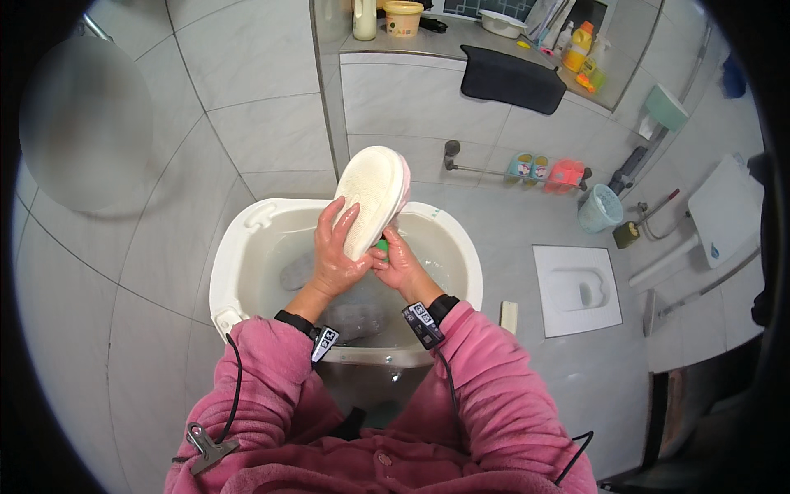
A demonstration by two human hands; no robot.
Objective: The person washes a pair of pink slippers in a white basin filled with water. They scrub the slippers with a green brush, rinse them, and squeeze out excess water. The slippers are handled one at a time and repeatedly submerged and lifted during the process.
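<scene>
Slipper (372,188) is held sole-up at centre frame over the white tub (224,267), probably so drips are caught; it is grasped by the left hand (336,259), a half-hidden green object (383,245) by the right hand (404,262).

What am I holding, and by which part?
Left hand holds a slipper by its sole's near end; right hand grips something green, too hidden to tell where.
</scene>
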